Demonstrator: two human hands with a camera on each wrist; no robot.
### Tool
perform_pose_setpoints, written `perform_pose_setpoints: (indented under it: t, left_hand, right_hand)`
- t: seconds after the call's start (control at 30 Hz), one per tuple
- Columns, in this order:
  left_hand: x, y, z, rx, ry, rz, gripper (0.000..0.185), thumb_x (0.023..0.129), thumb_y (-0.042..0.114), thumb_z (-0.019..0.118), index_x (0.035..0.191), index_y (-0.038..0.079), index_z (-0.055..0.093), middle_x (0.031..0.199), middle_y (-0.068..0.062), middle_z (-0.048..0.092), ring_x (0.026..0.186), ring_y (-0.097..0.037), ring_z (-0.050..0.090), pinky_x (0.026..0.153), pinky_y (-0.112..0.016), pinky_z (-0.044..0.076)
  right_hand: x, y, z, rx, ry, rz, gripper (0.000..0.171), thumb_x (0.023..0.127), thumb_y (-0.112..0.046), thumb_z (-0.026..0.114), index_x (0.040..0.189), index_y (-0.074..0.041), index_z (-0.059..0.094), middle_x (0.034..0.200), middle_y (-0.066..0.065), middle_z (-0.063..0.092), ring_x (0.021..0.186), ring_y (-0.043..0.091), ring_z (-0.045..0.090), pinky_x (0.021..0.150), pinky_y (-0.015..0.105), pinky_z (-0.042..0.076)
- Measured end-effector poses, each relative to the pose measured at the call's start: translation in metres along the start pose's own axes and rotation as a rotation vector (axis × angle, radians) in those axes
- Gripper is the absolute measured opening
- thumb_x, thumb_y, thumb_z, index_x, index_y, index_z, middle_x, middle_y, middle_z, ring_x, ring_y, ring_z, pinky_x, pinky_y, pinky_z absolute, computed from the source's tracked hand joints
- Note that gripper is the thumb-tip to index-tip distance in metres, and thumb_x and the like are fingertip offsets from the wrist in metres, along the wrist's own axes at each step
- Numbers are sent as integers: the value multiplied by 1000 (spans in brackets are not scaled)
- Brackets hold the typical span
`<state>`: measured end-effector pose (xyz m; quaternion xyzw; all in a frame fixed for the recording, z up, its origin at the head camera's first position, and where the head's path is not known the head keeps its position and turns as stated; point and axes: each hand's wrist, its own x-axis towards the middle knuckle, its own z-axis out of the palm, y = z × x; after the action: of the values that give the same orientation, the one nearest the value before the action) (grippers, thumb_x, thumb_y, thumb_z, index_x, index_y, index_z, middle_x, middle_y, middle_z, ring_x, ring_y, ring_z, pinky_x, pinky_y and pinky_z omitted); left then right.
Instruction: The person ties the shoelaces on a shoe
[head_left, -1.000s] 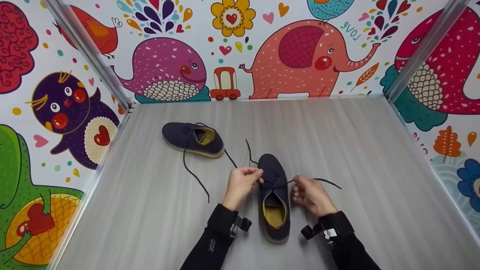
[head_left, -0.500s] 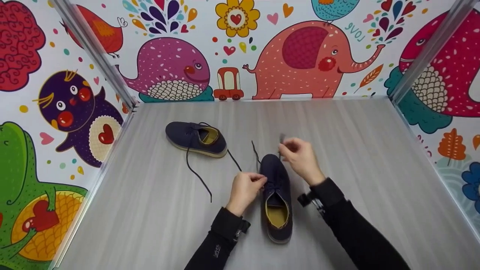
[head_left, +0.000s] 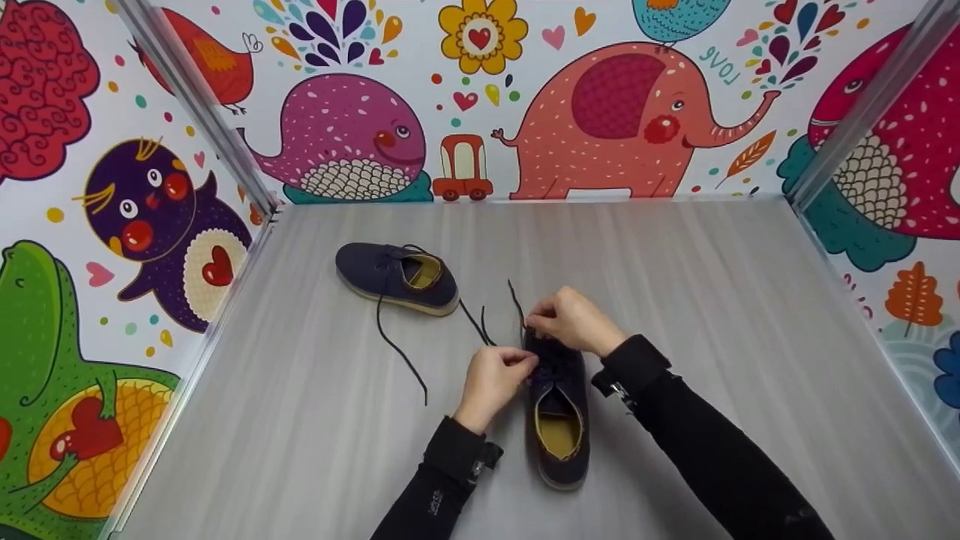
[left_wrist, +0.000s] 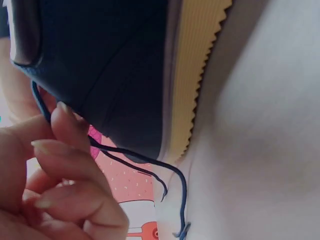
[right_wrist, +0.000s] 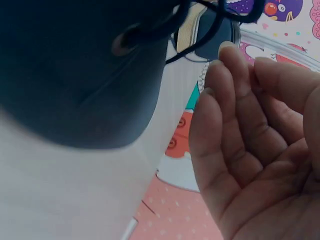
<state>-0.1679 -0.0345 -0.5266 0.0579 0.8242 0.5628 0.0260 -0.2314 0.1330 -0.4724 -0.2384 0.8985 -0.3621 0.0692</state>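
Observation:
A navy shoe with yellow lining lies toe-away in front of me. My left hand pinches its shoelace at the left of the eyelets. My right hand reaches across the toe and pinches the other lace end, which trails away from the shoe. In the left wrist view the shoe's navy side and ribbed yellow sole fill the frame, with the lace running past my curled fingers. The right wrist view shows my curled right fingers beside the dark toe.
A second navy shoe lies on its side at the back left, its loose lace trailing toward me. The grey floor is boxed in by cartoon-printed walls with metal corner posts.
My right hand left the shoe's right side, swung up past the toe, then came back over the toe to the left with the lace. The left hand barely moved.

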Motion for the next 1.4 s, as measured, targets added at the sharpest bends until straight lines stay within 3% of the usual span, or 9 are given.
perform_pose_setpoints:
  t: [0.27, 0.37, 0.6, 0.73, 0.9, 1.03, 1.27, 1.4]
  left_hand:
    - [2, 3, -1, 3, -16, 0, 15, 92, 16, 71, 89, 5, 79, 70, 2, 69, 56, -9, 60, 51, -20, 43]
    - [4, 4, -3, 18, -30, 6, 20, 96, 21, 67, 89, 7, 79, 67, 5, 66, 53, -6, 53, 50, -20, 40]
    - [10, 3, -8, 137, -6, 52, 14, 95, 13, 67, 106, 7, 72, 73, 1, 66, 58, -7, 54, 53, -24, 41]
    - [13, -1, -9, 273, -60, 94, 14, 93, 10, 69, 107, 9, 70, 77, 3, 63, 63, -9, 53, 61, -26, 43]
    - [14, -5, -12, 312, -113, 99, 9, 92, 7, 69, 100, 9, 69, 74, 5, 59, 64, -9, 53, 64, -28, 44]
    - [12, -7, -13, 327, -92, 102, 8, 89, 7, 71, 95, 10, 68, 73, 7, 57, 67, -10, 54, 66, -29, 44]
    - [6, -3, -13, 419, 20, 203, 5, 88, 14, 76, 90, 13, 71, 88, 1, 66, 85, -19, 61, 77, -35, 47]
    - [3, 1, -16, 447, 70, 234, 4, 88, 16, 76, 90, 13, 75, 89, 2, 70, 84, -19, 63, 76, -36, 48]
  right_hand:
    - [-44, -12, 4, -122, -24, -78, 18, 86, -26, 79, 74, -14, 74, 63, -11, 62, 52, 2, 49, 50, 24, 43]
    - [-53, -15, 10, -186, -14, -63, 22, 83, -30, 81, 70, -17, 70, 61, -13, 58, 51, 1, 47, 49, 23, 42]
    - [-57, -22, 17, -242, 25, 9, 19, 82, -17, 77, 67, -17, 65, 58, -10, 55, 49, 6, 47, 48, 27, 41]
    - [-56, -26, 17, -255, 22, 36, 18, 80, -14, 76, 66, -16, 65, 59, -8, 55, 49, 8, 47, 48, 28, 42]
    - [-51, -30, 18, -274, -16, 48, 18, 77, -16, 78, 68, -16, 63, 62, -7, 57, 51, 10, 49, 49, 29, 44]
    - [-44, -33, 18, -305, -50, 71, 16, 72, -13, 76, 63, -15, 62, 59, -8, 55, 50, 10, 49, 48, 29, 43]
    - [-41, -32, 17, -317, -27, 87, 40, 72, -9, 70, 47, -19, 40, 47, -10, 33, 41, 9, 34, 42, 27, 30]
    - [-43, -25, 14, -222, 25, 102, 35, 73, -7, 70, 46, -15, 50, 45, -11, 40, 42, 9, 37, 44, 26, 32]
